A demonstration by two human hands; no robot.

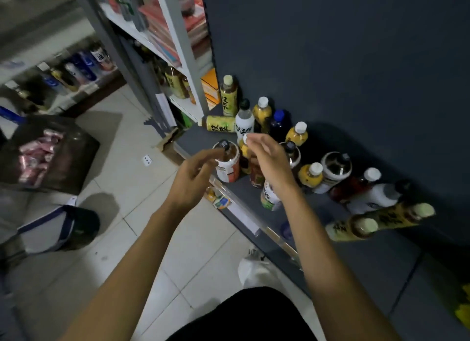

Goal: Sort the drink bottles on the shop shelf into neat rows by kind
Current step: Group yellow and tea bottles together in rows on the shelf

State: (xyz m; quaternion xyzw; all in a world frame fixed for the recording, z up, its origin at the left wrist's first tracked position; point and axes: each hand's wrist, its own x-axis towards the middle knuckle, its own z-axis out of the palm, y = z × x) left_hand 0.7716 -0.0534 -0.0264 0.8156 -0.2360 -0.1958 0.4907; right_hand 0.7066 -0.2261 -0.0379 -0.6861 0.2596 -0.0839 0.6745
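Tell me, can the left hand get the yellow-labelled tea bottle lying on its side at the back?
Probably yes: the left hand is free, and the lying yellow-labelled tea bottle has bare grey shelf before it.

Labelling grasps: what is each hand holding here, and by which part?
Right hand pinches the white cap of a yellow juice bottle. Left hand has its fingertips at the black cap of the orange-labelled bottle; a closed grip cannot be told.

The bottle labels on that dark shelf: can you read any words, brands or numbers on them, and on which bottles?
None can be quoted with certainty.
Lying yellow-label bottle: large black Chinese characters, too blurred to read.
Upright yellow-label bottle: same style of characters, blurred.
White-label bottle: bold black characters, blurred.
Shelf-edge price tags: too small.
Red-and-white label bottle: fine print, unreadable.
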